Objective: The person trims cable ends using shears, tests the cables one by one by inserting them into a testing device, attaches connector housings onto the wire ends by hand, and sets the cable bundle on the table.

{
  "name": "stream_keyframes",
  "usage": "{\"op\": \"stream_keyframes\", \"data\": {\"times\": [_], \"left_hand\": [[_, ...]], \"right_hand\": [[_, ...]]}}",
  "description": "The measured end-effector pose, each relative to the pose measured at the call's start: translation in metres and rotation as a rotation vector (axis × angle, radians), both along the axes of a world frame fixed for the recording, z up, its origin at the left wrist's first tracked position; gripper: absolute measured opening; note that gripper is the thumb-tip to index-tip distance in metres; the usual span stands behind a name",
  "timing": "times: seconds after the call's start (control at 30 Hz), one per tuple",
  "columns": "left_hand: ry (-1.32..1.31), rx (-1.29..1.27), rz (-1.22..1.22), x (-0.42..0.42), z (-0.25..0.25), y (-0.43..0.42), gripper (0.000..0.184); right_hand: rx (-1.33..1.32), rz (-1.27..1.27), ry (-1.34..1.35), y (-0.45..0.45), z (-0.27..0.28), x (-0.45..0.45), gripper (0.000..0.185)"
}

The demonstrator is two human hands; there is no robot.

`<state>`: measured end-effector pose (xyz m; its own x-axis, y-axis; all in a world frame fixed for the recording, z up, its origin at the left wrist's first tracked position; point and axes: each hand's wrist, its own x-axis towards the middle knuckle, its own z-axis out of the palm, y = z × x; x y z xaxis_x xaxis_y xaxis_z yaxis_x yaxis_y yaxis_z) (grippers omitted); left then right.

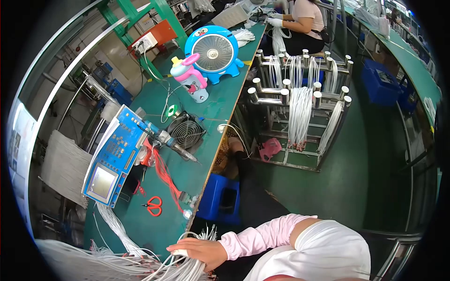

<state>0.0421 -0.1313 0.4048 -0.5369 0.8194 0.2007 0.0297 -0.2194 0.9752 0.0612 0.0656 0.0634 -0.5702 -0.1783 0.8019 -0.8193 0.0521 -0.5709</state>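
My right hand (199, 250), in a pink sleeve, lies over a thick bundle of white cables (187, 268) at the bottom, by the bench edge. Its fingers curl round part of the bundle, and a white cover shows on one finger. More white cables (115, 225) run up the bench towards a blue tester with a small screen (115, 157). Red-handled scissors (153, 206) and red wires (164, 175) ending in a connector lie beyond the hand. My left hand does not show.
The green bench (220, 103) holds a blue fan (213, 54), a bottle (191, 79) and a black fan (186, 132). On the right stands a metal rack (293, 161) with hanging cables (300, 114). Blue bins (218, 199) stand low. A gloved co-worker (307, 23) sits at the top.
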Motion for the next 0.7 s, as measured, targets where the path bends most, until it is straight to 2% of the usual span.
{"op": "stream_keyframes", "data": {"times": [0.03,0.1,0.23,0.3,0.33,0.37,0.4,0.43,0.5,0.57,0.6,0.67,0.7], "left_hand": [[0.092,-0.038,0.081,0.013,0.006,0.001,0.040],[0.221,-0.135,0.247,0.027,0.024,-0.001,0.040],[0.298,-0.310,0.273,0.049,0.061,-0.010,0.038],[0.629,-0.632,0.504,0.066,0.075,-0.010,0.027],[0.795,-0.797,0.620,0.074,0.078,-0.009,0.021],[0.794,-0.801,0.627,0.079,0.078,-0.003,0.021],[0.904,-0.849,0.722,0.085,0.075,0.006,0.021],[1.018,-0.897,0.815,0.090,0.072,0.018,0.022],[1.249,-0.987,1.005,0.099,0.065,0.035,0.023],[1.617,-1.119,1.196,0.082,0.079,-0.028,0.027],[1.619,-1.117,1.211,0.085,0.076,-0.025,0.027],[1.403,-1.026,1.172,0.087,0.067,-0.010,0.028],[1.404,-1.022,1.165,0.086,0.069,-0.012,0.028]], "right_hand": [[0.000,0.005,0.004,-0.004,-0.003,-0.002,0.077],[0.195,0.039,0.006,-0.009,-0.004,-0.004,0.077],[0.430,0.213,0.005,-0.003,0.016,-0.012,0.083],[0.420,0.179,0.037,0.006,0.041,-0.018,0.080],[0.453,0.124,0.074,0.011,0.057,-0.022,0.067],[0.595,0.133,0.006,0.023,0.080,-0.018,0.059],[0.733,0.140,-0.060,0.035,0.100,-0.015,0.051],[0.740,0.131,0.049,0.044,0.109,-0.013,0.041],[0.950,0.089,0.132,0.066,0.134,-0.009,0.039],[0.722,0.109,0.177,0.091,0.158,0.001,0.040],[0.634,0.269,0.184,0.104,0.171,0.004,0.042],[0.456,0.546,0.177,0.109,0.195,0.014,0.043],[0.357,0.666,0.162,0.102,0.209,0.017,0.042]]}}
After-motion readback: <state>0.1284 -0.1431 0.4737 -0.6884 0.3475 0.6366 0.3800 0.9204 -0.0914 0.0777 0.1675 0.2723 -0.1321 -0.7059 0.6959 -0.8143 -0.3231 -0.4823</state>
